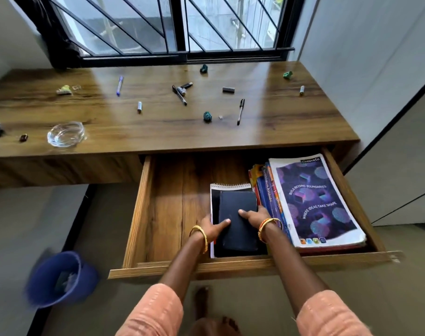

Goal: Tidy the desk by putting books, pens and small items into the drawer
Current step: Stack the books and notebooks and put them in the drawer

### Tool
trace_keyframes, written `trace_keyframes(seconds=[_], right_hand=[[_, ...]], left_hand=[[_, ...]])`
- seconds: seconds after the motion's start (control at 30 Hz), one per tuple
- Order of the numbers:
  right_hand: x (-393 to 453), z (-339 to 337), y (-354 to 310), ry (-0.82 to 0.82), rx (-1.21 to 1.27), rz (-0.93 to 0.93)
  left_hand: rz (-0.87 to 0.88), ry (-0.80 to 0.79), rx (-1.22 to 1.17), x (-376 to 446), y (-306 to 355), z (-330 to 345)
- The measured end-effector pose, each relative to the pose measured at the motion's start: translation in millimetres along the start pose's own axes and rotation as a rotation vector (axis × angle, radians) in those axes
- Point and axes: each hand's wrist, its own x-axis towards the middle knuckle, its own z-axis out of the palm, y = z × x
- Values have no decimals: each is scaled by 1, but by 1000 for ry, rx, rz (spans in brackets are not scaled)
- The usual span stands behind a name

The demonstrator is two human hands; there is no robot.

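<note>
My hands: left hand (212, 227) and right hand (254, 215) both grip the dark notebook (239, 220).
Place: open drawer (143, 204), left of the book stack (313, 202).

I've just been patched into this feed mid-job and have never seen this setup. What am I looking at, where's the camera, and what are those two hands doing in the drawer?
There is no robot here: a person tidies a desk with bare hands. The single picture comes from a camera on their head, looking forward and down.

Both hands are in the open drawer. The left hand and right hand grip a dark notebook, which lies on a spiral notepad. Beside it, on the right, is a stack of books with a purple cover on top.

Still on the desk: a blue pen, a black pen, another pen, a glass bowl and small bits. A blue bin stands on the floor.
</note>
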Motion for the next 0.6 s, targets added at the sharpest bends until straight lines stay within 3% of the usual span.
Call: trace_keyframes(seconds=[0.1,0.2,0.4,0.6], right_hand=[[-5,6,-11,55,-237,10],[-9,18,-16,254,-546,-41],[-3,48,-7,357,-389,-182],[6,59,7,389,-827,-258]], left_hand=[[-53,56,207,-8,-3,2],[-43,42,362,-12,-5,-2],[99,1,447,-11,-12,7],[175,-105,541,0,-16,-8]])
